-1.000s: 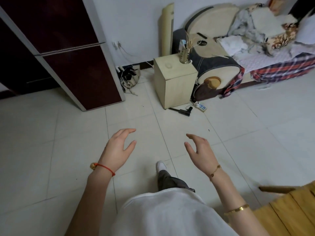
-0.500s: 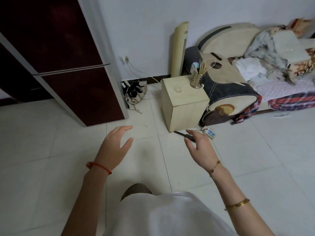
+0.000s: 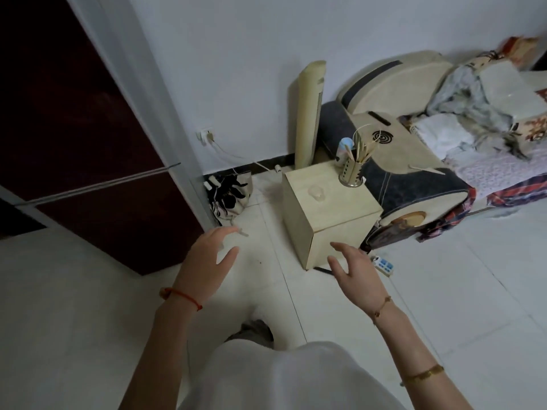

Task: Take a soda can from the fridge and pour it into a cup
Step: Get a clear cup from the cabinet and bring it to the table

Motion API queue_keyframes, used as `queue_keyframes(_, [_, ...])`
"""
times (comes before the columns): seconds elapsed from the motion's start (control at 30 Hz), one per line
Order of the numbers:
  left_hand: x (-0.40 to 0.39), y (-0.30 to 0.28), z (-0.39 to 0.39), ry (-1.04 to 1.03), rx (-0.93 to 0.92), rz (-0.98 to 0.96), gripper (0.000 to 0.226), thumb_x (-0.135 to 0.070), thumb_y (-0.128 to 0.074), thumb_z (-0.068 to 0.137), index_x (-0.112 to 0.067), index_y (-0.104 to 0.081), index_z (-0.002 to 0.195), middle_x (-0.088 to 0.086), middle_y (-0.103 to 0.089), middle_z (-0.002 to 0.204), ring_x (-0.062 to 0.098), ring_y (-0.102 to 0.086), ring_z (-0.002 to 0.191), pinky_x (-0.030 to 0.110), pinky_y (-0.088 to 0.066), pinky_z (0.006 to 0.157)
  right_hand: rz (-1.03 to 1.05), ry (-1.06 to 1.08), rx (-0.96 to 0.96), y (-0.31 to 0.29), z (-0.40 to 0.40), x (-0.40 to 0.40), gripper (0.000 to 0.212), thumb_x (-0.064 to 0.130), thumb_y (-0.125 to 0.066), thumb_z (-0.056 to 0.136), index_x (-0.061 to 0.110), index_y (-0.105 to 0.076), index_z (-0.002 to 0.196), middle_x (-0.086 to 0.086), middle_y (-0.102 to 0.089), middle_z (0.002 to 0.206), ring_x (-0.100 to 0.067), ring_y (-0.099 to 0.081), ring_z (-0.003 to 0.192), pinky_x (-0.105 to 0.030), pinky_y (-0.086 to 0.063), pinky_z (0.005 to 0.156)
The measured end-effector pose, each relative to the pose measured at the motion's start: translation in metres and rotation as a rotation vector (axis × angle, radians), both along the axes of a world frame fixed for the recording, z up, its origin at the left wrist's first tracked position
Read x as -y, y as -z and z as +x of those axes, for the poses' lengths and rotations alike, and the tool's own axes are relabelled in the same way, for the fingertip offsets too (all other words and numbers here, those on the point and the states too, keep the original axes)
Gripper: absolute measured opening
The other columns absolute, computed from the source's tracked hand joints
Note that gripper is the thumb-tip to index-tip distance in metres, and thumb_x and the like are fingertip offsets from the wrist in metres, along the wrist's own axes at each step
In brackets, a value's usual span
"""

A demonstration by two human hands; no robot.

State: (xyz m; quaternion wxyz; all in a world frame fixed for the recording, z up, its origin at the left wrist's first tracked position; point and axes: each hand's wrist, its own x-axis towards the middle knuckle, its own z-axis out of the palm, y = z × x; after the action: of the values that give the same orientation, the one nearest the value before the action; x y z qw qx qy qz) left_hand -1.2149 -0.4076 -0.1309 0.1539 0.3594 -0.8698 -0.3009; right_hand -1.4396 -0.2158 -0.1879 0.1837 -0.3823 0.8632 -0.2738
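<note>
Two hands are hovering over the tiled floor (image 3: 88, 291), both holding nothing. The left hand (image 3: 204, 261) is reaching forward with fingers loosely spread and slightly bent, a red cord on its wrist. The right hand (image 3: 355, 273) is doing the same, fingers relaxed and apart, with gold bracelets on its wrist and forearm.

A pale wooden cabinet (image 3: 328, 214) is standing on the floor just beyond the right hand, whose fingertips are overlapping its front lower edge in this view. A clear cup (image 3: 317, 193) is sitting upright on the cabinet's top surface, near the left side. A metal holder (image 3: 352, 173) full of sticks is standing at the back right corner of that top.

The fridge (image 3: 88, 137), dark red with both doors closed, is standing left of the cabinet. A patterned bag (image 3: 229, 193) is lying between fridge and cabinet. A power strip (image 3: 383, 265) is lying on the floor right of the cabinet. No can is showing.
</note>
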Motion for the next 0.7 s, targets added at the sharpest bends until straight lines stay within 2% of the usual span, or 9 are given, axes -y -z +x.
queue_keyframes(0.13, [0.087,-0.011,-0.043,0.119,0.015,0.006,0.040,-0.023,-0.060,0.094,-0.022,-0.055,0.134,-0.011,-0.052,0.131,0.003,-0.047,0.121,0.020,-0.036,0.104,-0.032,0.105,0.005,-0.005,-0.028,0.069,0.041,0.032,-0.049,0.098,0.016,-0.051,0.136,-0.003,-0.057,0.134,-0.023,-0.044,0.129,-0.029,-0.033,0.105])
queue_keyframes(0.27, [0.159,-0.008,-0.086,0.239,0.033,0.026,0.041,-0.022,-0.060,0.094,-0.024,-0.055,0.134,-0.006,-0.054,0.136,0.008,-0.048,0.127,0.027,-0.039,0.109,-0.051,0.222,-0.001,-0.007,-0.050,0.117,0.040,0.033,-0.049,0.098,0.017,-0.052,0.135,-0.003,-0.058,0.132,-0.023,-0.046,0.127,-0.030,-0.035,0.104])
queue_keyframes(0.43, [0.214,0.008,-0.142,0.346,0.074,0.038,0.044,-0.019,-0.061,0.093,-0.019,-0.053,0.137,-0.005,-0.053,0.137,0.006,-0.046,0.127,0.015,-0.030,0.106,0.001,0.321,0.046,0.001,-0.069,0.150,0.040,0.035,-0.047,0.098,0.017,-0.053,0.134,-0.001,-0.059,0.132,-0.024,-0.054,0.120,-0.031,-0.035,0.103])
queue_keyframes(0.6, [0.249,0.037,-0.199,0.421,0.097,0.123,0.048,-0.021,-0.060,0.093,-0.021,-0.048,0.140,-0.003,-0.051,0.140,0.013,-0.046,0.131,0.034,-0.039,0.112,0.032,0.416,0.107,0.022,-0.093,0.177,0.039,0.035,-0.047,0.098,0.018,-0.054,0.132,-0.003,-0.060,0.129,-0.025,-0.057,0.117,-0.038,-0.042,0.104])
queue_keyframes(0.7, [0.263,0.056,-0.238,0.462,0.141,0.130,0.051,-0.021,-0.060,0.093,-0.020,-0.044,0.142,-0.002,-0.051,0.142,0.013,-0.045,0.133,0.032,-0.038,0.113,0.019,0.492,0.169,0.037,-0.111,0.194,0.039,0.035,-0.048,0.098,0.018,-0.054,0.132,-0.003,-0.060,0.129,-0.026,-0.060,0.113,-0.043,-0.047,0.101])
